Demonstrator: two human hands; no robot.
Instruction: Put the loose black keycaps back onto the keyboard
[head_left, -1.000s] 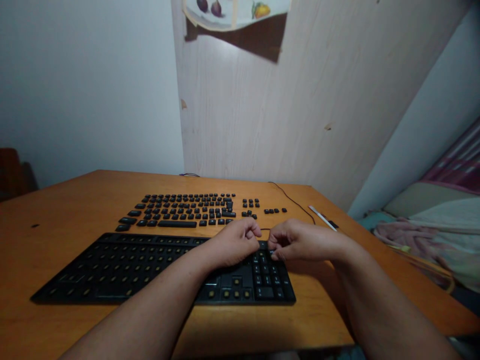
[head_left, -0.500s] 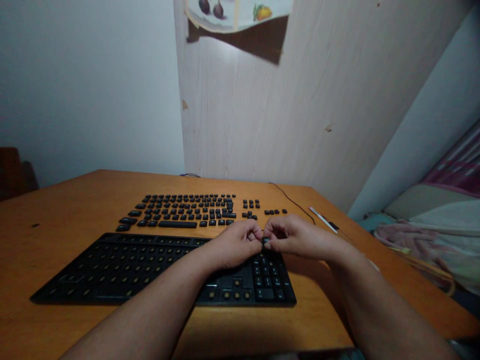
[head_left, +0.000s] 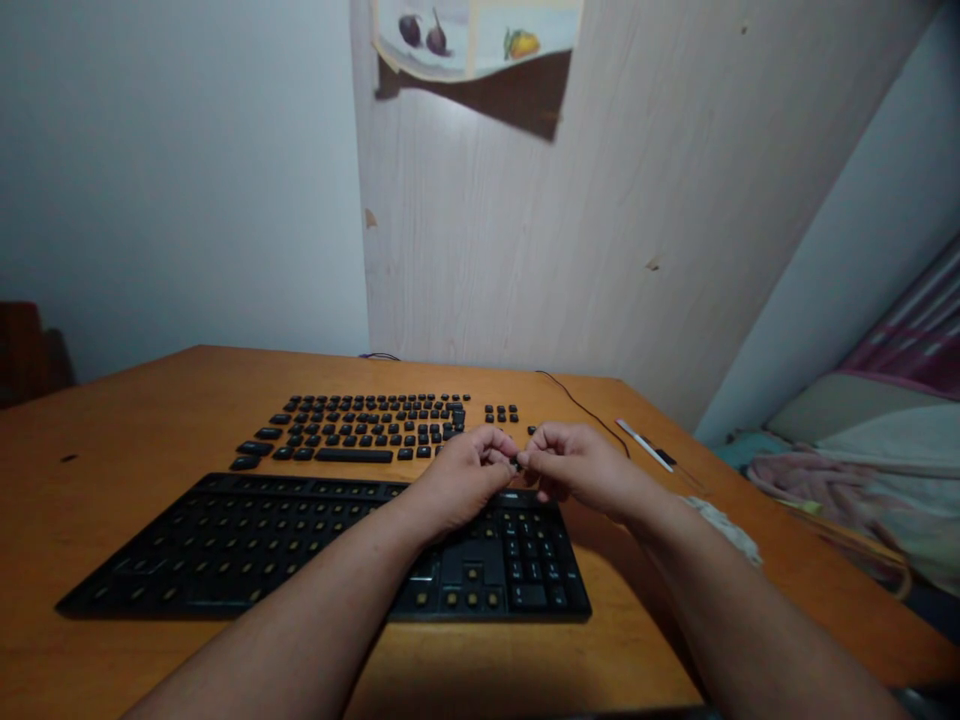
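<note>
My left hand (head_left: pixel 469 475) and my right hand (head_left: pixel 581 468) meet fingertip to fingertip above the top right of a black keyboard (head_left: pixel 315 540). A small dark keycap (head_left: pixel 516 464) sits pinched between them, mostly covered by the fingers. Most of the keyboard shows bare key sockets. On its number pad (head_left: pixel 531 565), several keycaps are seated, with a few bare sockets near the top. Behind the keyboard, loose black keycaps (head_left: pixel 367 425) lie in keyboard-like rows, including a long space bar (head_left: pixel 354 456). My left forearm hides part of the keyboard's middle.
On the wooden table (head_left: pixel 150 420), a white pen-like stick (head_left: pixel 645 446) lies at right beside a small dark item. A thin black cable (head_left: pixel 589 408) runs along the back right. Whitish crumpled cloth (head_left: pixel 724 528) lies by my right forearm. A wall stands behind the table.
Both hands have lifted a little off the number pad and shifted slightly left, with the keycap between the fingertips. The view has tilted slightly.
</note>
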